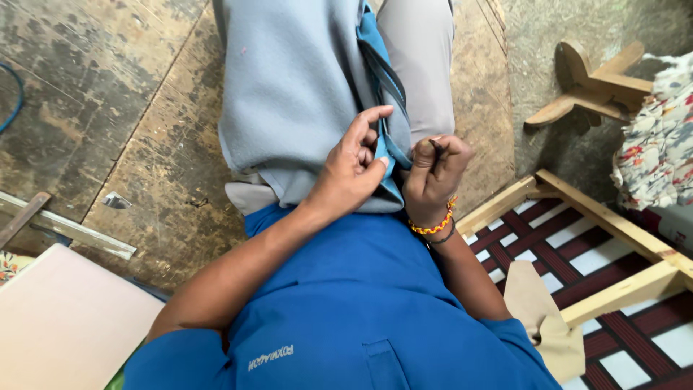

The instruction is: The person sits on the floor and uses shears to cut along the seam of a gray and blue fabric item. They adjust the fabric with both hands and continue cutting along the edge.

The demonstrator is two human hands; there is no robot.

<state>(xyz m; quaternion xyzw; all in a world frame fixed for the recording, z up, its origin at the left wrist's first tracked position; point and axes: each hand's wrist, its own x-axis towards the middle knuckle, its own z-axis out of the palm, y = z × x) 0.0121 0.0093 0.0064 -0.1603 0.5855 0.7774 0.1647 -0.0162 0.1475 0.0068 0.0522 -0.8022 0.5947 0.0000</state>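
At frame centre, grey felt-like cloth (296, 94) with a blue strap edge (382, 79) lies over the lap. The left hand (354, 170) pinches its blue edge; the right hand (435, 177) is fisted around a thin dark tool (437, 147).

- The grey fabric (289, 94) runs out of the top edge, so we cannot see its full length.
- The blue strap (382, 79) passes behind the left hand (354, 170); we cannot tell where its end lies.
- The right hand (435, 177) is closed on a small dark thing (437, 146), too small for us to say what it is.
- The fingers of the right hand curl inward, so their tips are hidden.
- The wooden frame (606, 217) is cut by the right and bottom edges.
- The flowered cloth (660, 144) is cut off at the right edge.
- The pale board (65, 325) leaves the picture at the lower left.
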